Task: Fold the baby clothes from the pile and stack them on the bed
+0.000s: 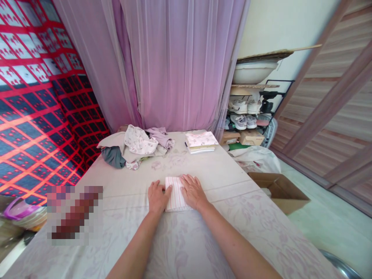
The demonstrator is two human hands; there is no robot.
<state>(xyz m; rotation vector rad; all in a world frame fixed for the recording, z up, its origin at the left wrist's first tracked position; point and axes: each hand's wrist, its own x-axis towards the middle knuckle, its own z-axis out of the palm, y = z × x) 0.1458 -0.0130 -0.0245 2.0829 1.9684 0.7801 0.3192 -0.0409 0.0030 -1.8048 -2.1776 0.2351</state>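
A folded cloth with pink and white stripes (174,193) lies flat on the bed cover in front of me. My left hand (157,197) rests at its left edge, thumb on the cloth and the other fingers a little bent on the bed cover. Across the cloth's right side lies my right hand (192,190), palm down with fingers stretched out. Neither hand grips anything. Farther back on the right is a neat stack of folded cloths (201,142), the top one white-pink with a print. A loose heap of crumpled clothes (136,145) sits at the back left.
Purple curtains (180,66) hang behind the bed (232,209). To the right stand a shoe rack (250,112), an open cardboard box (286,201) and a wooden wardrobe (343,97). A red-and-dark checked cloth (37,116) hangs at left, near a blurred-out patch (74,215).
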